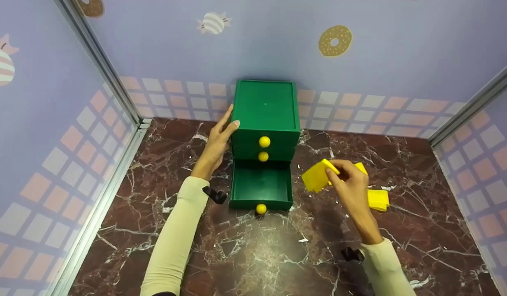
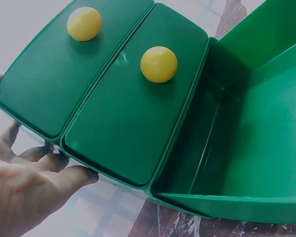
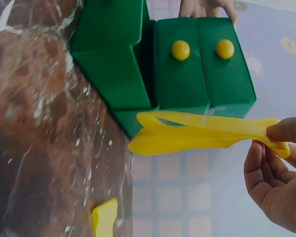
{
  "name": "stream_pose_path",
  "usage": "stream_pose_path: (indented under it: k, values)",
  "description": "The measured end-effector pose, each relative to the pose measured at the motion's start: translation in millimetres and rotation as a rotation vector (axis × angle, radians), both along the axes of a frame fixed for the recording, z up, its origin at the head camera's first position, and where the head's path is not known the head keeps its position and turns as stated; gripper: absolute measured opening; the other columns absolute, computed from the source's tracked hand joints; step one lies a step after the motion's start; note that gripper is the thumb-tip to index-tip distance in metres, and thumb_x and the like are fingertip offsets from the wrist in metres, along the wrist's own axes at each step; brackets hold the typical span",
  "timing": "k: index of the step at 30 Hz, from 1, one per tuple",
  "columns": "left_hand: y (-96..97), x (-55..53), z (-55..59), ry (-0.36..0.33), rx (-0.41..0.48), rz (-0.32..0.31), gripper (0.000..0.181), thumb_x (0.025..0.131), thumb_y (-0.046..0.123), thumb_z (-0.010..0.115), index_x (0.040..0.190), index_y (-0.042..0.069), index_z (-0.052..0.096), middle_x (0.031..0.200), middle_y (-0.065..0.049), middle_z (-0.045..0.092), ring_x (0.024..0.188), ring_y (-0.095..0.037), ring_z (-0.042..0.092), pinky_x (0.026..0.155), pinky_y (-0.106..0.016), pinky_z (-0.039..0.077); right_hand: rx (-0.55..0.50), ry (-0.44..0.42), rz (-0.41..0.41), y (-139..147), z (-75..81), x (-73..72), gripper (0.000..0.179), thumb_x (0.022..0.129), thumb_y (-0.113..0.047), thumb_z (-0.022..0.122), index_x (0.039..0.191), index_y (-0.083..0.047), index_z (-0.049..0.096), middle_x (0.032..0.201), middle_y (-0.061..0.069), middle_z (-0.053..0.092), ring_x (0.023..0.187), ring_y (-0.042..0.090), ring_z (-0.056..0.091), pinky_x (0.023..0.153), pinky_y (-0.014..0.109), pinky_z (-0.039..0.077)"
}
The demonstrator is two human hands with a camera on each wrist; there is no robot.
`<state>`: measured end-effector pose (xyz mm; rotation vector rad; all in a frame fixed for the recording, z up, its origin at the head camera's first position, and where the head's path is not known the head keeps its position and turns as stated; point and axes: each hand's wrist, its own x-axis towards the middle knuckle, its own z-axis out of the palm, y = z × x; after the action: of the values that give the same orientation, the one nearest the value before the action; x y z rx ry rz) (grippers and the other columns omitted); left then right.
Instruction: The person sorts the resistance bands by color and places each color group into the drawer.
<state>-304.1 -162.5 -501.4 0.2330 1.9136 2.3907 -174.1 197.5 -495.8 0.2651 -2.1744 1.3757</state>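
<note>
A green drawer cabinet with round yellow knobs stands against the back wall. Its bottom drawer is pulled out and bare inside; the two upper drawers are closed. My left hand rests against the cabinet's left side, thumb at the top edge, fingers spread along the side wall in the left wrist view. To the right of the drawer, my right hand pinches a soft folded yellow sheet between thumb and fingers. Held by one end, the sheet reaches toward the cabinet, its far end parted into loose layers.
Another folded yellow piece lies on the dark red marbled surface beyond the right hand, and a further yellow piece shows partly behind that hand. Patterned panels enclose the back and both sides, with metal corner strips.
</note>
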Motion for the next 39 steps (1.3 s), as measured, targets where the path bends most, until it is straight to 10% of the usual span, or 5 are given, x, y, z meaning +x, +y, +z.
stream_pose_path:
  k: [20,39]
  values:
    - [-0.1,-0.7,2.3,-0.006,0.011,-0.021,0.071,0.109,0.042,0.068,0.173,0.043,0.036,0.180,-0.002,0.030,0.133,-0.032,0.065,0.101,-0.045,0.060,0.042,-0.013,0.195,-69,2.1,-30.8,0.015,0.099,0.003,0.080,0.114,0.002,0.083,0.103,0.013,0.080,0.079,0.019,0.069,0.071,0.018,0.057]
    - [0.0,0.0,0.1,-0.014,-0.001,-0.005,0.075,0.109,0.042,0.069,0.175,0.036,0.033,0.180,-0.005,0.030,0.142,-0.033,0.059,0.108,-0.054,0.057,-0.030,-0.200,0.270,-148,-29.0,-55.2,0.015,0.100,-0.001,0.079,0.115,0.001,0.081,0.107,0.012,0.080,0.086,0.020,0.073,0.075,0.028,0.061]
